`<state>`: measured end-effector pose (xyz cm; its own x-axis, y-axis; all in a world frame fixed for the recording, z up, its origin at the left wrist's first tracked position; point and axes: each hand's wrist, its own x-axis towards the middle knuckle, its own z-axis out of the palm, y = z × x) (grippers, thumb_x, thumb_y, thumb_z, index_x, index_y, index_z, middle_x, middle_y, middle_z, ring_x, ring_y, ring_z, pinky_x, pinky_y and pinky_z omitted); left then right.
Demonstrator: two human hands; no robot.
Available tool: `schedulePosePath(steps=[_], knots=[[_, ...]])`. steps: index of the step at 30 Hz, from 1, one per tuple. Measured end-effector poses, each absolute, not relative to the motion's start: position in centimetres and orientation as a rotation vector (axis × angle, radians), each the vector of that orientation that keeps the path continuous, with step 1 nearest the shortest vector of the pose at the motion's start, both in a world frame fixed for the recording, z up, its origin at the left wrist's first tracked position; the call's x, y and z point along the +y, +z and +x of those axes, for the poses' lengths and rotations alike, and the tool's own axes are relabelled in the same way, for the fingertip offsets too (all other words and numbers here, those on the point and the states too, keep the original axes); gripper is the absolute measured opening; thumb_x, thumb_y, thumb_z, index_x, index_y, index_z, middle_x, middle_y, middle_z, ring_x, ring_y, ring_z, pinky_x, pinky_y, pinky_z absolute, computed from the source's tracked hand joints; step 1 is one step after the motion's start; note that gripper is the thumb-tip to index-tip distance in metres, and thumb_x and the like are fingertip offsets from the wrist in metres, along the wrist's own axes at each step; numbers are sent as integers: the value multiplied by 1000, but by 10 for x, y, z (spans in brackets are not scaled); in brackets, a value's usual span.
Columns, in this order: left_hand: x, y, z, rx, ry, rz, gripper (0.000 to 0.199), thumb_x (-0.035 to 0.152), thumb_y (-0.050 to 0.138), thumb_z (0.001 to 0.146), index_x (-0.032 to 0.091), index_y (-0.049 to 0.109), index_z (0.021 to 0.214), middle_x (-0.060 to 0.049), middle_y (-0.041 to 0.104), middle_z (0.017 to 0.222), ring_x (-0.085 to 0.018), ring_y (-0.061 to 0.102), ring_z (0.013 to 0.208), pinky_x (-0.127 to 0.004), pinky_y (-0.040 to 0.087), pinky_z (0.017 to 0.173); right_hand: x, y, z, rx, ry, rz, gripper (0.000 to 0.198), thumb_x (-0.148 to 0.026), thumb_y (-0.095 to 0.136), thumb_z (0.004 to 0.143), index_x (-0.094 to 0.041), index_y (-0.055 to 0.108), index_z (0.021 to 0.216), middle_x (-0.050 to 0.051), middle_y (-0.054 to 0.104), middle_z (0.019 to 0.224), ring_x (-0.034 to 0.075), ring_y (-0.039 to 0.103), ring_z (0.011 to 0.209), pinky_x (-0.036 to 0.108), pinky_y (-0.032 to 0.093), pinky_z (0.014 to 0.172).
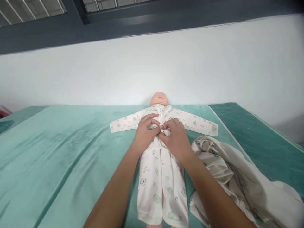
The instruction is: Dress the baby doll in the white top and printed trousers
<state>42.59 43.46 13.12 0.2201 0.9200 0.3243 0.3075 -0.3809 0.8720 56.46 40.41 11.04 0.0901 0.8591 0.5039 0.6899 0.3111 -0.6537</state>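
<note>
A baby doll lies on its back, its head near the white wall. It wears a white printed long-sleeved top with both sleeves spread out, and white printed trousers. My left hand pinches the front edge of the top at the chest, thumb and forefinger together. Right beside it, my right hand pinches the same front opening with curled fingers. The fingertips of both hands nearly meet at the middle of the chest. Whatever small fastener may lie between them is hidden.
A crumpled white printed cloth lies to the right of the doll. Beneath everything spreads a wrinkled light green sheet, with a darker green strip at the right. Behind stand the white wall and a dark window frame.
</note>
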Motion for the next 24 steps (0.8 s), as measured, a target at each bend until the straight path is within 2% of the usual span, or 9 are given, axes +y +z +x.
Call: schedulePosePath(steps=[3,7,14,19,24], knots=[[435,132,425,1137,1149,1812,7,20,66,80,24,65,74,0,60,134,-24,47,132,-46,43,106,405,111,565,-1661,229,-1430,9,-20,58,78,-24,50,78,5,54,89,24,49,88,40,41,81],[436,133,420,1109,1113,1792,8,24,65,82,24,65,74,0,57,138,-26,46,133,-45,46,101,404,114,567,-1617,316,-1394,8,-19,58,78,-24,52,75,4,55,88,23,50,88,39,40,82],[438,128,415,1019,1117,1907,17,27,59,90,32,75,92,1,58,138,-22,44,135,-44,37,113,402,121,570,-1507,475,-1366,8,-20,55,78,-24,51,72,-1,59,80,20,51,81,36,39,78],[440,126,414,1045,1105,1980,16,28,63,89,33,75,98,1,58,137,-22,44,135,-44,32,117,401,119,571,-1395,594,-1378,4,-23,59,77,-23,55,74,-2,60,78,18,53,77,34,40,74],[439,128,414,1059,1076,2000,15,33,64,88,34,74,99,1,57,139,-23,41,137,-45,33,116,400,118,572,-1302,735,-1392,7,-26,60,77,-23,55,76,-3,56,72,15,50,68,30,40,66]])
